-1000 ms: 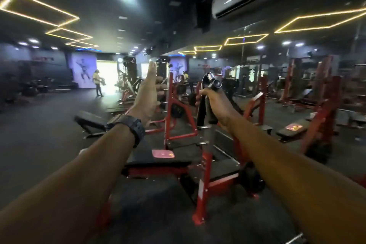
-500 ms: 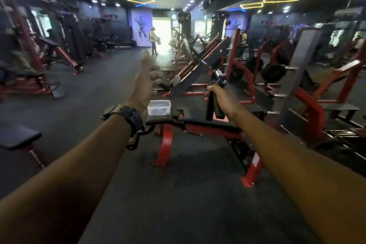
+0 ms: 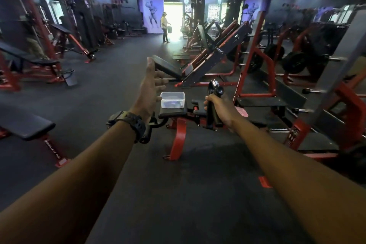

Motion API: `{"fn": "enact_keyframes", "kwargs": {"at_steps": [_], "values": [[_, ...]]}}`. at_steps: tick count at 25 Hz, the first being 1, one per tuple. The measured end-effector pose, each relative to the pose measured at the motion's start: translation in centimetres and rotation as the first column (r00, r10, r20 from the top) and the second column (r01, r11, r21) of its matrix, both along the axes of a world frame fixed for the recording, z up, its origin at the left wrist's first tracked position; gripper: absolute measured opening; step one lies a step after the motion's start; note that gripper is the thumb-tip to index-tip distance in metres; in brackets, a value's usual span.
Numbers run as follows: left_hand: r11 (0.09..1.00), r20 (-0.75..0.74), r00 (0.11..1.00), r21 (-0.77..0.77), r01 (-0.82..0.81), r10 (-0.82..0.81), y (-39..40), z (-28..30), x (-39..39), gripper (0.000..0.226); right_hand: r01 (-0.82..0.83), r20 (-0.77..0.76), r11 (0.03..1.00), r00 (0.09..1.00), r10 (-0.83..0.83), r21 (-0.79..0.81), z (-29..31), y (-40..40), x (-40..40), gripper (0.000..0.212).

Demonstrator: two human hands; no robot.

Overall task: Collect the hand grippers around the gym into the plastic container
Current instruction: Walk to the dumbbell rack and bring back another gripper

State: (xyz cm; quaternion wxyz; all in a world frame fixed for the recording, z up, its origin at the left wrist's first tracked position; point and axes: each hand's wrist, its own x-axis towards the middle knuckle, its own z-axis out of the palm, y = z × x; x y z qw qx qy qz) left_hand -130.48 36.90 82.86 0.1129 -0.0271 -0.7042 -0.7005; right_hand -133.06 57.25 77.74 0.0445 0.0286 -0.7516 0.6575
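A black hand gripper (image 3: 214, 93) with a metal spring on top stands upright in my right hand (image 3: 219, 108), which grips its handles. A clear plastic container (image 3: 172, 100) sits on the black pad of a red-framed bench (image 3: 179, 140) straight ahead, just left of the gripper. My left hand (image 3: 151, 87) is raised beside the container's left edge, fingers straight and relaxed, holding nothing. A black watch is on my left wrist.
A flat black bench (image 3: 25, 123) stands at the near left. Red racks with weight plates (image 3: 297, 63) and an angled leg press (image 3: 213, 59) fill the right side. More machines line the left wall. A person (image 3: 165, 26) stands far down the dark floor aisle.
The view has swung left and down, bringing the container and its bench nearer and more central. My right hand keeps its hold on the hand gripper; my left hand stays raised and open.
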Motion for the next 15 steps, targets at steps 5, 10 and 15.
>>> {"fn": "enact_keyframes", "kwargs": {"at_steps": [5, 10, 15], "values": [[0.999, -0.007, 1.0, -0.038, 0.005, -0.005, 0.9, -0.9, -9.0, 0.075, 0.001, -0.008, 0.999, 1.0, -0.001, 0.044, -1.4, 0.3, -10.1, 0.012], [0.998, 0.002, 1.0, -0.051, -0.021, 0.021, 0.6, -1.4, -21.6, 0.073, -0.032, 0.046, 0.999, 0.998, 0.031, 0.02, -3.3, 0.0, -25.6, 0.039], [0.998, 0.01, 0.999, -0.034, -0.044, 0.045, -0.8, -2.3, -33.2, 0.081, -0.051, 0.085, 0.998, 0.995, 0.054, -0.027, -4.0, -2.2, -37.5, 0.052]]}}
